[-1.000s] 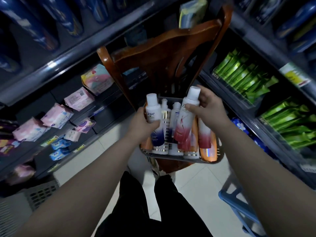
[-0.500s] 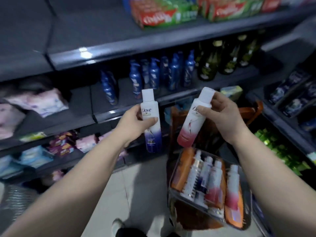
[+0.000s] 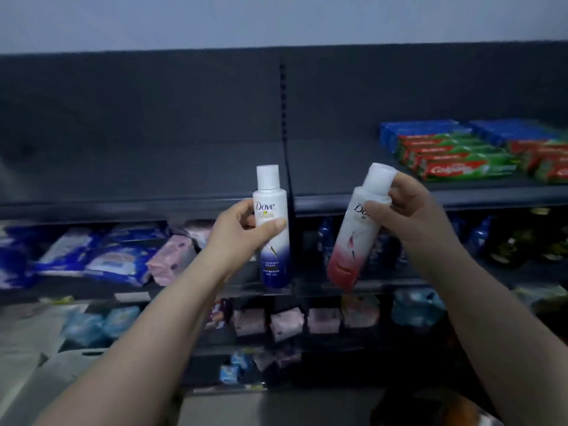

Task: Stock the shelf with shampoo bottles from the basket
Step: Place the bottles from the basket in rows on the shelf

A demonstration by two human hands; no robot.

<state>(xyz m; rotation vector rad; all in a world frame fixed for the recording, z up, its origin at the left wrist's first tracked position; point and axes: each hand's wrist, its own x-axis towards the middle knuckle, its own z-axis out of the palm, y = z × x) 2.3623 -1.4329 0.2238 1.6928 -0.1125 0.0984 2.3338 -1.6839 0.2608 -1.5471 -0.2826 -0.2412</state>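
My left hand [image 3: 242,232] grips a white and dark blue Dove shampoo bottle [image 3: 273,238] around its middle and holds it upright. My right hand [image 3: 405,210] grips a white and pink Dove bottle [image 3: 353,241] near its cap, the bottle tilted with its base toward the left. Both bottles are raised in front of the dark top shelf [image 3: 184,167], level with its front edge. The left stretch of that shelf is bare. The basket is almost out of view; only a blurred orange patch [image 3: 461,407] shows at the bottom right.
Red and green toothpaste boxes [image 3: 461,161] fill the right part of the top shelf. A vertical slotted rail [image 3: 284,124] divides the shelf's back panel. Lower shelves hold blue and pink soft packs [image 3: 116,259], dark blue bottles [image 3: 325,241] and dark glass bottles [image 3: 510,244].
Both hands lifted their bottles out of the basket and up to the top shelf's height. The view swung up from the basket on the chair to the shelving.
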